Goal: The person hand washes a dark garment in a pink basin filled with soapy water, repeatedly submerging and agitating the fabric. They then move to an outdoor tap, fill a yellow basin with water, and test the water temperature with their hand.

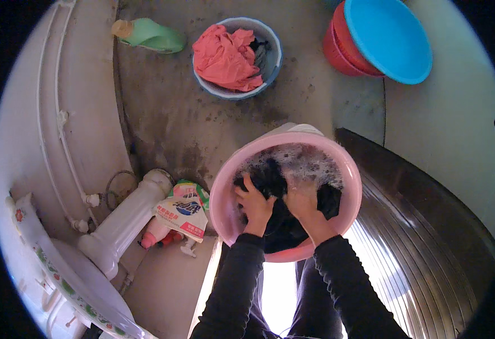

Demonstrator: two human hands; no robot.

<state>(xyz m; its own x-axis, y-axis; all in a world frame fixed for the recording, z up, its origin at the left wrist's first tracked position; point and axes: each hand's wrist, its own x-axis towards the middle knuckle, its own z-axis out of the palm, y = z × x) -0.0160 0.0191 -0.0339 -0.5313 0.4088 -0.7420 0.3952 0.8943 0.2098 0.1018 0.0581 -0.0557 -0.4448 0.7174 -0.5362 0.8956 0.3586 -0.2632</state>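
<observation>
A pink plastic basin (353,178) stands before me, holding soapy water with white suds (304,156) along its far side. Dark wet cloth (284,231) fills much of it, partly under the water. On the left part of the cloth rests my left hand (255,207), thumb and fingers spread. My right hand (304,201) reaches down beside it into the suds; its fingertips are hidden by water and foam, so whether they grip the cloth does not show. Something pale under the basin peeks out behind its far rim.
Beyond stands a blue-and-white basin (276,63) with red cloth (229,58) inside. A green bottle (156,36) lies left of it. Stacked red and blue basins (389,40) are far right. A pedestal sink (73,284) and a detergent bag (184,212) are left; a ribbed metal panel (416,237) is right.
</observation>
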